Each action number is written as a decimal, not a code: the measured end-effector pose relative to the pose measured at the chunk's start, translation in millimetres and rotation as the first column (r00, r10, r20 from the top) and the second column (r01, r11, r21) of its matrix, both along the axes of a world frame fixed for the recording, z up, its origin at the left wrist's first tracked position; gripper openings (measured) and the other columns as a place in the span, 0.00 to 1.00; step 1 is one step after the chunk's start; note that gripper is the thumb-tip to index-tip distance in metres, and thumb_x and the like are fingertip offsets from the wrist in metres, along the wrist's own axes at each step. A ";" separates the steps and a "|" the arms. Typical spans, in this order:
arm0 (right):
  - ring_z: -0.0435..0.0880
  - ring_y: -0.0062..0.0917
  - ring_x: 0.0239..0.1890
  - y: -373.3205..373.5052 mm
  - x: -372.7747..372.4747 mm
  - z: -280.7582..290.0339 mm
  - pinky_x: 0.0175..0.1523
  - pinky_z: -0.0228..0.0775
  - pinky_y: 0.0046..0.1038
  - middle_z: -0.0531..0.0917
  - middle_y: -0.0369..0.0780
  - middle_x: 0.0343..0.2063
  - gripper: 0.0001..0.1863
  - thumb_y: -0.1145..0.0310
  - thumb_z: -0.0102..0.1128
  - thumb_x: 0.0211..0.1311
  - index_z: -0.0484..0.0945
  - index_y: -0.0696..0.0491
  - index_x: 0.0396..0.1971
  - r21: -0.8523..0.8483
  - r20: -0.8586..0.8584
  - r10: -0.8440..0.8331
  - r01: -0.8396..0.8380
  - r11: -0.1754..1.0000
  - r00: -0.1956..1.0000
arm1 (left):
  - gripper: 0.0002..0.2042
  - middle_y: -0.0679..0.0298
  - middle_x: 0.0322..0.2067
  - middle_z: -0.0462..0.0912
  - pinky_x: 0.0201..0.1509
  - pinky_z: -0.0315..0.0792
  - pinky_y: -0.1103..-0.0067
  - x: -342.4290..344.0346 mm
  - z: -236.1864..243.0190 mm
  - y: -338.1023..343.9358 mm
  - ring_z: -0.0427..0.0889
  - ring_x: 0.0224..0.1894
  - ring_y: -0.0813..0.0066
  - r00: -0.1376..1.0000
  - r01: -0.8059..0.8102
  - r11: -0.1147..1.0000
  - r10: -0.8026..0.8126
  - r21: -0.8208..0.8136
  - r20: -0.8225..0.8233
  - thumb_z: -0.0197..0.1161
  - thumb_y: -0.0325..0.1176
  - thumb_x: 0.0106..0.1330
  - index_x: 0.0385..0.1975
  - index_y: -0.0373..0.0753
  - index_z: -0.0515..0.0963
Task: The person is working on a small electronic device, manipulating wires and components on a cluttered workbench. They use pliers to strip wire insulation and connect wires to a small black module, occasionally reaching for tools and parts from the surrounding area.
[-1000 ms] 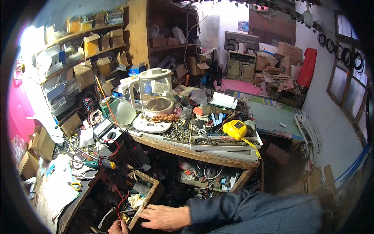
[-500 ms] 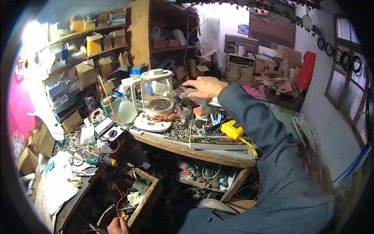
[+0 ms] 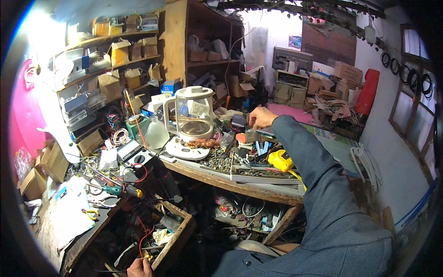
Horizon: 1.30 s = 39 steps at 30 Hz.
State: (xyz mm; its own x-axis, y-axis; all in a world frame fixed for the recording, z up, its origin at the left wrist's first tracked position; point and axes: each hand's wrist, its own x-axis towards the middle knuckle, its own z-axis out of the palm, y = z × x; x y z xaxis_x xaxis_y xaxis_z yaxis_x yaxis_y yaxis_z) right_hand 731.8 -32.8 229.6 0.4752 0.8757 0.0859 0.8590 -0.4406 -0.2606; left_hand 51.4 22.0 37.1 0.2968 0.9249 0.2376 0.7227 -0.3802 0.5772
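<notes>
Head view: a person's two hands work at a crowded workbench (image 3: 235, 186). The right hand (image 3: 261, 118) is at the end of an outstretched sleeve, above the back of the bench, with its fingers bent downward and partly closed; whether they grip anything cannot be told. A small dark box (image 3: 238, 121) lies just to its left. The left hand (image 3: 140, 267), cut by the lower edge, has its fingers curled in beside the near end of an open wooden drawer (image 3: 184, 223); a red wire (image 3: 141, 243) runs down to its fingertips, but whether it is grasped cannot be told. On the bench, a lidded glass jug (image 3: 201, 111) stands upright behind a white base (image 3: 182, 150), and a yellow tape measure (image 3: 279, 160) lies below the right forearm. A meter (image 3: 140, 155), pliers (image 3: 109, 201) and a screwdriver (image 3: 112, 189) lie at left.
</notes>
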 end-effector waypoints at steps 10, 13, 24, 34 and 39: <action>0.87 0.35 0.43 0.3 6.5 0.1 0.49 0.78 0.36 0.88 0.44 0.38 0.19 0.63 0.74 0.46 0.87 0.52 0.40 -0.101 0.142 0.188 -0.175 0.979 0.972 | 0.12 0.52 0.31 0.86 0.35 0.76 0.65 0.6 -1.8 -0.7 0.86 0.33 0.51 0.999 -0.022 0.999 0.023 0.027 -0.035 0.62 0.42 0.70 0.38 0.40 0.85; 0.86 0.37 0.44 14.0 -3.1 -4.6 0.51 0.77 0.37 0.88 0.45 0.40 0.18 0.58 0.68 0.52 0.87 0.51 0.42 0.098 0.279 0.305 -0.343 0.934 0.911 | 0.12 0.51 0.31 0.86 0.34 0.76 0.65 0.0 -4.7 0.9 0.86 0.32 0.51 0.998 -0.027 0.999 0.028 0.021 -0.048 0.62 0.42 0.70 0.38 0.40 0.86; 0.85 0.46 0.35 39.1 -13.5 -21.6 0.42 0.75 0.45 0.85 0.55 0.33 0.16 0.67 0.54 0.53 0.84 0.61 0.35 -0.233 0.284 0.241 -0.177 0.956 0.928 | 0.10 0.52 0.29 0.86 0.33 0.76 0.65 2.6 -7.3 1.3 0.85 0.30 0.52 1.000 -0.014 0.997 0.015 0.077 -0.019 0.63 0.41 0.68 0.36 0.42 0.86; 0.85 0.51 0.44 31.8 8.6 -9.5 0.50 0.76 0.45 0.85 0.57 0.39 0.18 0.68 0.55 0.53 0.84 0.63 0.39 0.073 0.421 0.091 -0.133 0.988 0.902 | 0.11 0.51 0.29 0.86 0.34 0.76 0.64 -0.6 -12.0 1.4 0.85 0.31 0.50 1.000 -0.009 0.997 0.010 0.083 -0.002 0.62 0.41 0.69 0.37 0.41 0.86; 0.87 0.42 0.43 10.5 5.2 24.3 0.50 0.78 0.38 0.88 0.48 0.38 0.14 0.68 0.67 0.53 0.87 0.56 0.39 0.691 0.290 -0.106 -0.132 0.710 0.951 | 0.11 0.51 0.29 0.86 0.33 0.76 0.64 3.9 -1.8 -0.5 0.85 0.31 0.50 0.999 -0.023 0.998 0.024 0.062 -0.021 0.62 0.41 0.69 0.37 0.42 0.86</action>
State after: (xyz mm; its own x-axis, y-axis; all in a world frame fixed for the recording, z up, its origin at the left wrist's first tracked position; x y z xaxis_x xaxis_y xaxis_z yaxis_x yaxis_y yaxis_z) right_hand 737.0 -22.2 253.9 0.3122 0.5121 0.8001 0.9480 -0.2224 -0.2276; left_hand 55.3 21.6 35.3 0.2811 0.9154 0.2883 0.7439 -0.3976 0.5371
